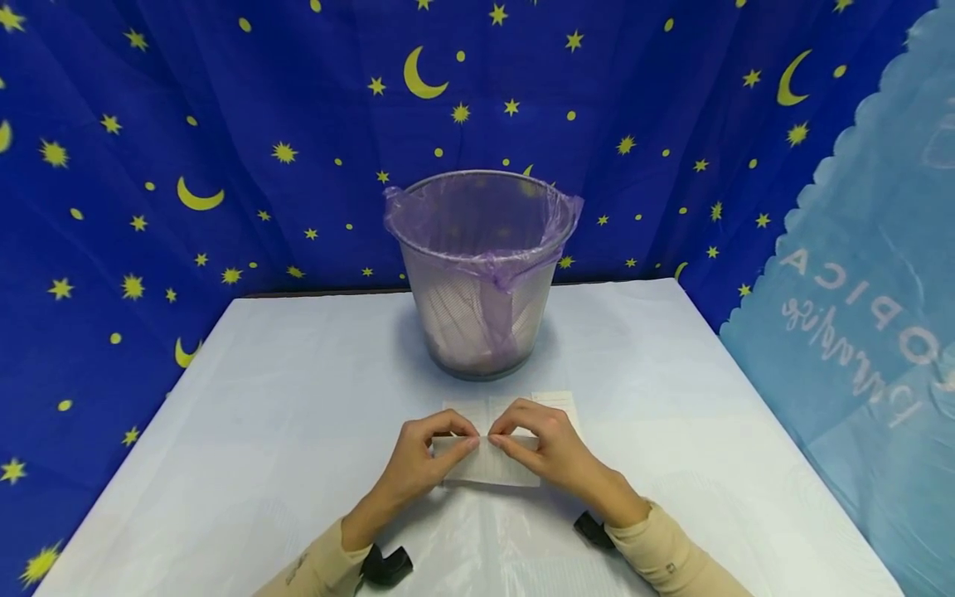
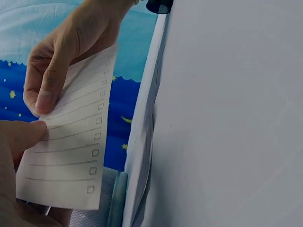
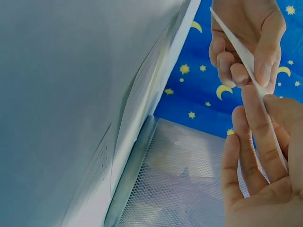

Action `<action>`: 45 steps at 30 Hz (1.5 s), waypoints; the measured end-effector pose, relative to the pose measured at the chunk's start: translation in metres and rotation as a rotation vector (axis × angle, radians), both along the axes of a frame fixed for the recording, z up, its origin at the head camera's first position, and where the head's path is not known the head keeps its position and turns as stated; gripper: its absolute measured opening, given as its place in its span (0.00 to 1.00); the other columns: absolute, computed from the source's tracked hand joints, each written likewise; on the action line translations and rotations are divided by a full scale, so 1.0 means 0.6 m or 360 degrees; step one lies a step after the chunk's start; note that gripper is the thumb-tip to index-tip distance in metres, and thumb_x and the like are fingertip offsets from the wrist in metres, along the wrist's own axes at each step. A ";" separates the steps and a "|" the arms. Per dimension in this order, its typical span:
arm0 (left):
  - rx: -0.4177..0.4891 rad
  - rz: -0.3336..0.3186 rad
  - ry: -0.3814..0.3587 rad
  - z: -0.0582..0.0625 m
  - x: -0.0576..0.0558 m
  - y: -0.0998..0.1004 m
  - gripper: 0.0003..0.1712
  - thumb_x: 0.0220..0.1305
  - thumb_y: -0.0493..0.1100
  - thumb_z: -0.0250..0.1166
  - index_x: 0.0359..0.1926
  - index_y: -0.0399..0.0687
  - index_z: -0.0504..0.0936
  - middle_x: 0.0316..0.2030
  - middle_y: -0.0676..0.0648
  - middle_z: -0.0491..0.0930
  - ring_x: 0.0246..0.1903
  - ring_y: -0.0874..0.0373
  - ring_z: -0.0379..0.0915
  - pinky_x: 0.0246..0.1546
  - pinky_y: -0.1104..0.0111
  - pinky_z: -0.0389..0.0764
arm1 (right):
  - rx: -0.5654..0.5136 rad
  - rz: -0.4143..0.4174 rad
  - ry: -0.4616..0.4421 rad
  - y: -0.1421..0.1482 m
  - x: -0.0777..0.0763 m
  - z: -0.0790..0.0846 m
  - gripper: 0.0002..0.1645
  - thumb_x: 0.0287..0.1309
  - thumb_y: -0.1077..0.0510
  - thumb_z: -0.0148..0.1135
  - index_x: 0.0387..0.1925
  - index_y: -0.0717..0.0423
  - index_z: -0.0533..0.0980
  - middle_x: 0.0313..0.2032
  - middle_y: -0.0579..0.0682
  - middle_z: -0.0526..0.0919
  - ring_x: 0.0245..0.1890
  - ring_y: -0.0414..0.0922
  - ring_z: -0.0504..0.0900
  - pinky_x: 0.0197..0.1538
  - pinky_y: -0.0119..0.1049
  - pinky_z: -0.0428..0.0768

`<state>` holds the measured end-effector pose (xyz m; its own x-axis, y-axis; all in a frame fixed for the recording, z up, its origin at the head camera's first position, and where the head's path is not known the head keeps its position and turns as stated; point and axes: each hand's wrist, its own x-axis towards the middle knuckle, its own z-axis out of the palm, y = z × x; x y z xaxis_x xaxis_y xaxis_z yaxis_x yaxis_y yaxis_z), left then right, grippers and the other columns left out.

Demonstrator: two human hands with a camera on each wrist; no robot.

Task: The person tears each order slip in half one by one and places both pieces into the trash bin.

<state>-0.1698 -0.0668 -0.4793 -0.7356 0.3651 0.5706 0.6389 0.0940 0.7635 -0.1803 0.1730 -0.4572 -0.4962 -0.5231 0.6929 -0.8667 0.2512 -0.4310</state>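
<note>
Both hands pinch a small white sheet of paper (image 1: pixel 488 471) by its upper edge, their fingertips close together near its middle. The left hand (image 1: pixel 420 461) is on the left half, thumb in front and index finger behind. The right hand (image 1: pixel 555 446) has the same pinch on the right half. In the left wrist view the sheet shows printed lines and a column of small checkboxes. Edge-on, it appears as a thin strip in the right wrist view. Behind the hands, more lined paper (image 1: pixel 555 400) lies on the table, partly hidden by them.
A mesh wastebasket (image 1: pixel 448 311) lined with a purple bag (image 1: pixel 498 269) stands upright beyond the hands. White cloth covers the table (image 1: pixel 298 373). A blue star-and-moon curtain (image 1: pixel 283 99) hangs behind, with a light blue cloth (image 1: pixel 865 274) at the right.
</note>
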 end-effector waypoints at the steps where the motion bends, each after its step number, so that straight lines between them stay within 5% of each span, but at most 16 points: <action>1: -0.0003 0.0003 0.0007 0.000 0.000 0.000 0.07 0.68 0.32 0.71 0.41 0.49 0.88 0.36 0.47 0.90 0.38 0.57 0.88 0.46 0.59 0.86 | 0.0007 0.0005 -0.0002 -0.001 0.000 -0.001 0.05 0.64 0.62 0.73 0.40 0.51 0.85 0.36 0.42 0.87 0.37 0.37 0.86 0.45 0.27 0.83; 7: -0.0055 0.0017 0.0004 0.001 0.003 0.001 0.06 0.69 0.35 0.71 0.40 0.51 0.88 0.35 0.49 0.90 0.38 0.60 0.87 0.44 0.59 0.87 | 0.0050 0.0002 -0.0034 -0.002 0.001 -0.002 0.05 0.71 0.55 0.68 0.40 0.53 0.85 0.37 0.42 0.87 0.38 0.37 0.86 0.47 0.26 0.83; 21: -0.0129 0.0030 0.0054 0.008 -0.003 0.002 0.05 0.70 0.36 0.71 0.40 0.53 0.89 0.35 0.51 0.90 0.39 0.60 0.87 0.44 0.60 0.87 | 0.0043 0.0000 -0.0098 -0.006 0.003 -0.001 0.02 0.68 0.60 0.71 0.41 0.51 0.85 0.37 0.43 0.88 0.38 0.37 0.87 0.46 0.30 0.85; 27: -0.0178 0.0059 -0.0041 0.025 -0.013 0.003 0.04 0.70 0.40 0.71 0.40 0.57 0.89 0.36 0.55 0.90 0.38 0.63 0.86 0.47 0.59 0.86 | 0.0014 -0.0007 -0.0125 -0.005 -0.007 0.001 0.03 0.69 0.58 0.70 0.40 0.53 0.85 0.37 0.43 0.88 0.38 0.38 0.87 0.43 0.38 0.87; 38: -0.0288 0.0092 -0.0030 0.062 -0.034 0.009 0.02 0.70 0.43 0.72 0.40 0.53 0.91 0.37 0.56 0.91 0.41 0.61 0.86 0.48 0.55 0.86 | 0.0018 -0.0075 -0.0142 0.001 -0.020 0.030 0.04 0.67 0.58 0.73 0.40 0.53 0.85 0.36 0.43 0.88 0.37 0.39 0.87 0.40 0.45 0.88; 45: -0.0317 0.0096 -0.0064 0.101 -0.047 0.013 0.03 0.70 0.44 0.72 0.40 0.52 0.91 0.37 0.55 0.90 0.42 0.60 0.86 0.51 0.53 0.86 | 0.0063 -0.0118 -0.0139 0.003 -0.031 0.070 0.05 0.64 0.62 0.74 0.39 0.50 0.85 0.36 0.43 0.86 0.36 0.38 0.86 0.41 0.36 0.86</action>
<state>-0.1982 -0.0588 -0.4184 -0.7804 0.4224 0.4610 0.5967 0.2829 0.7509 -0.1991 0.1748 -0.4154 -0.5919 -0.5086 0.6252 -0.8048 0.3314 -0.4924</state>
